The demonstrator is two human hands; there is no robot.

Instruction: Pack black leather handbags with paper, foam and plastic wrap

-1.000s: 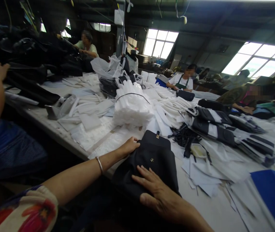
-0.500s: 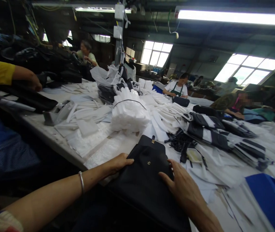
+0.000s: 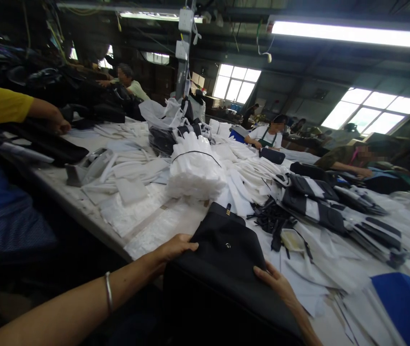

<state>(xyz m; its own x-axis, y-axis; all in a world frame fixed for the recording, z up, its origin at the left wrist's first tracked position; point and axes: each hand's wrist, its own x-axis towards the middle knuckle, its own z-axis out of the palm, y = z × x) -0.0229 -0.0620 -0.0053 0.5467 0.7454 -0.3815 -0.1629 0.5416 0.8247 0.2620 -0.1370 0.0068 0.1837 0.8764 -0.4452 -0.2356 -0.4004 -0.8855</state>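
A black bag (image 3: pixel 222 269) with a small metal snap and a gold-coloured clasp on its far end tilts against the near table edge. My left hand (image 3: pixel 176 247) grips its left side, thumb on top and the other fingers hidden beneath. On the right side, my right hand (image 3: pixel 277 283) holds the bag's edge, thumb on the upper face and fingers curled round the side. Just beyond the bag stands a banded bundle of white foam sheets (image 3: pixel 195 175). A heap of black straps (image 3: pixel 271 218) lies right of the bag's far end.
White foam pieces (image 3: pixel 132 168) cover much of the table. Black bags with white wraps (image 3: pixel 313 206) are piled at right, near a small yellowish tray (image 3: pixel 292 240) and a blue object (image 3: pixel 403 302). A grey tape dispenser (image 3: pixel 87 166) stands left. A co-worker's yellow sleeve (image 3: pixel 1 103) reaches in; others work across the table.
The bag's near part has risen and tilted up towards me. My right hand has slid down its right edge and now wraps round it; my left hand still grips the left side.
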